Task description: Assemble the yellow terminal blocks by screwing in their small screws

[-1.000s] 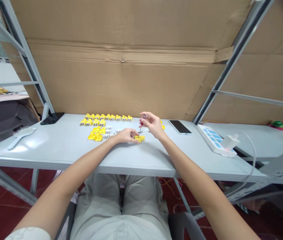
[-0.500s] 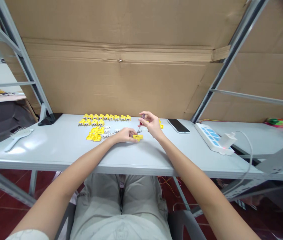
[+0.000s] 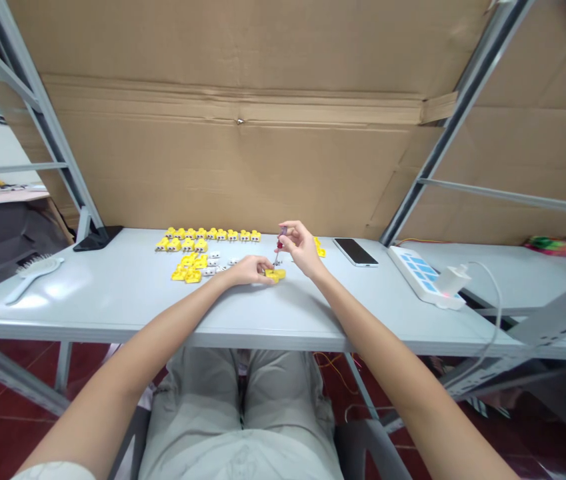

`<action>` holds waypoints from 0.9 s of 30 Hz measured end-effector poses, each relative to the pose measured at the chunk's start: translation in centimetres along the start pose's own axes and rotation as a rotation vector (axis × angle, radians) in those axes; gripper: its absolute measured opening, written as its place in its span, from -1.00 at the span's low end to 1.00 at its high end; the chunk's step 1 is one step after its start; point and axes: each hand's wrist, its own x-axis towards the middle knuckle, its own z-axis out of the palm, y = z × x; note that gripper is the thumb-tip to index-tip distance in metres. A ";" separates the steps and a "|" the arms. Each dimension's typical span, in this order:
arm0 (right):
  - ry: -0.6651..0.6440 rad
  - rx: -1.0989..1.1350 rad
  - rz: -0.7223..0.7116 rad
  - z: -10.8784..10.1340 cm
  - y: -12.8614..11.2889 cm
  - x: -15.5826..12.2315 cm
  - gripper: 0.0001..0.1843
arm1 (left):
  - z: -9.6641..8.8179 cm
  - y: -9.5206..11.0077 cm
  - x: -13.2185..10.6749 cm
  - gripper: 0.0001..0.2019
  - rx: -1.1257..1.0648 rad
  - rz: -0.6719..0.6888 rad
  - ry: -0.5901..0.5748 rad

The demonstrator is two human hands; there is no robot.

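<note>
Both hands work close together near the middle of the table point(image 3: 87, 300): the left hand point(image 3: 249, 270) closes on a yellow plastic connector point(image 3: 275, 275), while the right hand point(image 3: 303, 249) grips a red-handled screwdriver point(image 3: 280, 245), tip pointing down near it. A slipping tip could jab the left hand or knock the connector into the nearby rows of parts point(image 3: 201, 245).

No legible text, labels or brands, any markings on the yellow plastic parts point(image 3: 193, 275) probably too small to read
</note>
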 end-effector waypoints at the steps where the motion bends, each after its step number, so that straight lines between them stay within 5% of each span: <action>1: 0.003 0.007 0.005 0.0 0.0 0.0 -0.59 | 0.0 0.0 0.0 -0.49 -0.001 0.001 -0.002; 8: -0.097 -0.009 0.030 0.0 -0.7 0.0 -0.58 | 0.1 0.5 -0.1 -0.53 -0.012 0.043 -0.036; 18: -0.068 -0.034 0.051 -0.2 -1.5 -0.1 -0.58 | 0.2 0.9 -0.2 -0.54 0.003 0.039 -0.043; 27: 0.146 -0.054 0.030 -0.6 -0.1 0.3 -0.52 | -0.2 1.0 -0.2 -0.48 0.066 -0.023 0.023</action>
